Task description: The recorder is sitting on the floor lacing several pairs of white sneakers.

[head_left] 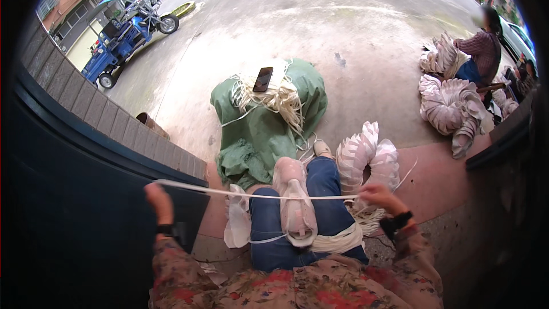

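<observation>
A white shoelace is stretched taut across my lap between my two hands. My left hand is closed on one end, out at the left beside the dark door. At the right, my right hand pinches the lace with its fingers together. Beneath the lace a pale pink shoe upper lies lengthwise between my thighs, toe end away from me. Another white lace runs from its near end to the left across my thigh. A bundle of off-white laces lies over my right thigh.
Ahead, a green cloth drapes a support bearing a lace heap and a phone. A ring of stacked uppers stands by my right leg. Right, a person sits among more uppers. A blue three-wheeler stands far left.
</observation>
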### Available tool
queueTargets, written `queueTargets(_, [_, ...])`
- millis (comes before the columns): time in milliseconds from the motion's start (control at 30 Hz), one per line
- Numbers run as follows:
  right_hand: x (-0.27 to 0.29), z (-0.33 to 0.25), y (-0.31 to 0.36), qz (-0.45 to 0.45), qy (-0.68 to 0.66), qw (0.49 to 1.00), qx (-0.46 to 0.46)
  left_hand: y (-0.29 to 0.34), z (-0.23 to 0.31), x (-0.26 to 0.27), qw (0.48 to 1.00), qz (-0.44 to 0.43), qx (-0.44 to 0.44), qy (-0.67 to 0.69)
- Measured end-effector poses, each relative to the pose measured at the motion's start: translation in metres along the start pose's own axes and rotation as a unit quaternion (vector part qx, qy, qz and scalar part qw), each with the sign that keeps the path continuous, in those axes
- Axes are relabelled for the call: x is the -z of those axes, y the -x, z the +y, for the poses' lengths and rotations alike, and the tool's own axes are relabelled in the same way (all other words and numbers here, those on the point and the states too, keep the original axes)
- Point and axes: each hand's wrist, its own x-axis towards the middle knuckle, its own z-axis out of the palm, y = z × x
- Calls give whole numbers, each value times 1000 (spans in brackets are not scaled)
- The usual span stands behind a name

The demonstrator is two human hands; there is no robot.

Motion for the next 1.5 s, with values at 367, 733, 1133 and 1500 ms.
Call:
queueTargets(367, [278, 138, 191, 303, -545, 707, 334, 100, -206, 100, 573, 272, 566, 526])
queueTargets(733, [37, -20, 30, 248, 25, 968, 36, 43, 124, 41, 816, -236, 203, 487])
queueTargets(1133, [-131, -8, -68, 66, 396, 862, 310, 176, 234, -42, 757, -578, -14, 304])
queueTargets(1500, [-142, -31, -69, 44, 516, 803, 296, 176, 233, -50, 891, -263, -268, 256])
